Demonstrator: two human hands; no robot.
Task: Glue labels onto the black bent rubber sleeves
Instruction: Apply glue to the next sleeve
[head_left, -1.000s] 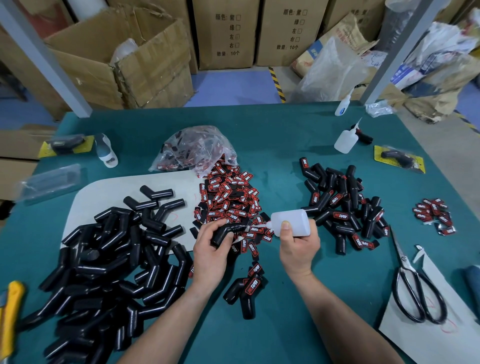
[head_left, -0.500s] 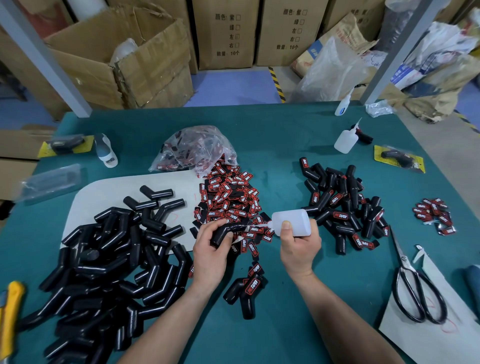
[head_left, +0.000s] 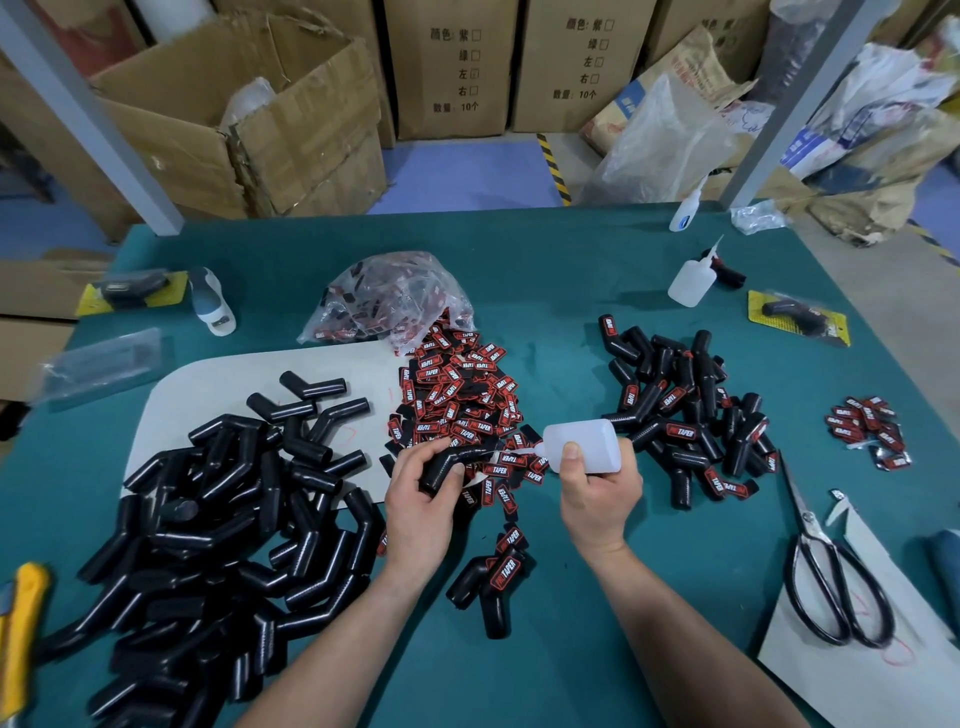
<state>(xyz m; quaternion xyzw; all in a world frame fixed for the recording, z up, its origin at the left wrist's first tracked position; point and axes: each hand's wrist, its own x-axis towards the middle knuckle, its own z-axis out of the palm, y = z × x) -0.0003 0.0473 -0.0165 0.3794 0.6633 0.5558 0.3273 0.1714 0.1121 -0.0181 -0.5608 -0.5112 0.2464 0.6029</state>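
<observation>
Now I am gripping one black bent rubber sleeve (head_left: 451, 463) in my left hand (head_left: 420, 501), above the near edge of the red-and-black label pile (head_left: 457, 400), while my right hand (head_left: 597, 493) is clasping a translucent plastic glue bottle (head_left: 584, 446), nozzle pointing left at it, likely for dabbing glue.

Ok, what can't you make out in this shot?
Head view only:
1. Glue at the bottle nozzle: too small to see.
2. The sleeve in the left hand: its lower end is covered by fingers.
3. Bag contents: blurred by crinkled plastic.
4. Yellow tool: cut off by the left edge.
</observation>
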